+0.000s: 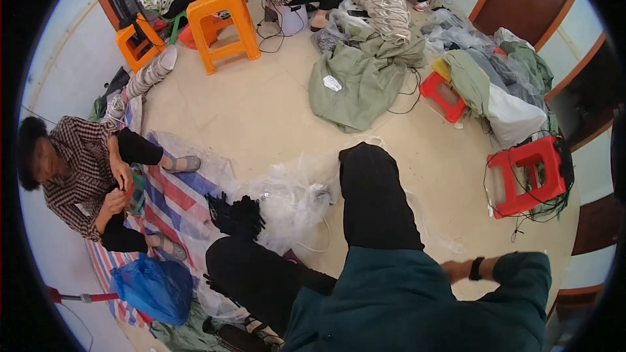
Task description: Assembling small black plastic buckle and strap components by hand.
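Note:
My right hand (457,271) shows only in part beside my right hip, below a black wristband. Its fingers are hidden behind my dark teal shirt, so what it holds or touches cannot be seen. My left hand is out of the picture. Between my spread knees and the person at the left lies a bundle of black cloth pieces (236,216) with finger-like ends, resembling gloves. Crumpled clear plastic (293,199) lies right beside it, in front of my legs.
A seated person (81,176) at the left works on something small and red. Nearby are a striped sheet (171,197) and a blue bag (155,289). Red stools (531,179), orange stools (218,23) and green sacks (355,88) stand farther off; several people sit at the back.

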`<action>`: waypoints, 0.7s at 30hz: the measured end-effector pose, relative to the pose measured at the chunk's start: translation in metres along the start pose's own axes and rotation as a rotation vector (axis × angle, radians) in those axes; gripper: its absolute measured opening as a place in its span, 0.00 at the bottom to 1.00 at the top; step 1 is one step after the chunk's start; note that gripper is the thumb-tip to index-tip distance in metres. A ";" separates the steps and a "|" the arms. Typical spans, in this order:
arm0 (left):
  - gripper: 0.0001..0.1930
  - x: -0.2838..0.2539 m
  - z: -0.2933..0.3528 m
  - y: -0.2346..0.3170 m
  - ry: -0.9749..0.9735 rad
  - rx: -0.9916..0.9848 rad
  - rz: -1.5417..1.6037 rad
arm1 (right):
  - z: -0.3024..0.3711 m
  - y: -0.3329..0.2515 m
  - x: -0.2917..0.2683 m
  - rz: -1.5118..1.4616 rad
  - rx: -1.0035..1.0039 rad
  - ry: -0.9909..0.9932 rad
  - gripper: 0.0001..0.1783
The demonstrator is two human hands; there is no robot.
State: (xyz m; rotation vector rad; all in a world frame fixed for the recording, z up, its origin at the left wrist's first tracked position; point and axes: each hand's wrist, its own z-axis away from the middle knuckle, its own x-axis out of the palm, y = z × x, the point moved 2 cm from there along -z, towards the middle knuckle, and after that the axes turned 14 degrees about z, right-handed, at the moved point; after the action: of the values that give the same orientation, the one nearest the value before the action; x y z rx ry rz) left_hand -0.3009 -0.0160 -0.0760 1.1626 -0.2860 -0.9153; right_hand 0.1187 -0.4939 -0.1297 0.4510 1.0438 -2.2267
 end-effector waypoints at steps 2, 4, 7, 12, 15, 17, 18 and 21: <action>0.18 0.007 0.008 0.002 0.009 -0.023 0.036 | -0.018 -0.008 -0.069 0.199 0.281 -0.276 0.22; 0.17 0.014 0.012 0.006 0.025 -0.042 0.074 | -0.027 0.010 -0.139 0.301 0.420 -0.136 0.22; 0.17 0.023 -0.001 0.019 0.034 -0.053 0.123 | -0.049 0.064 -0.234 0.423 0.566 0.285 0.18; 0.15 0.023 -0.067 0.092 0.232 0.157 -0.054 | -0.125 0.066 -0.361 0.426 0.499 0.652 0.12; 0.19 0.018 -0.107 0.130 0.260 0.418 -0.451 | -0.168 0.069 -0.397 0.475 0.467 0.651 0.12; 0.20 0.021 -0.127 0.153 0.276 0.494 -0.540 | -0.195 0.076 -0.419 0.525 0.453 0.644 0.12; 0.21 0.022 -0.133 0.166 0.327 0.532 -0.554 | -0.209 0.080 -0.428 0.540 0.453 0.672 0.13; 0.21 0.038 -0.157 0.188 0.347 0.577 -0.569 | -0.239 0.096 -0.454 0.565 0.481 0.764 0.14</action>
State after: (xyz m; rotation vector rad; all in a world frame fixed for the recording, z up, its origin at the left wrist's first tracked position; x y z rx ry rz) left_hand -0.0904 0.0776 0.0158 1.9718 0.0862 -1.1329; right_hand 0.5297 -0.1742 -0.0892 1.6701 0.5697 -1.7696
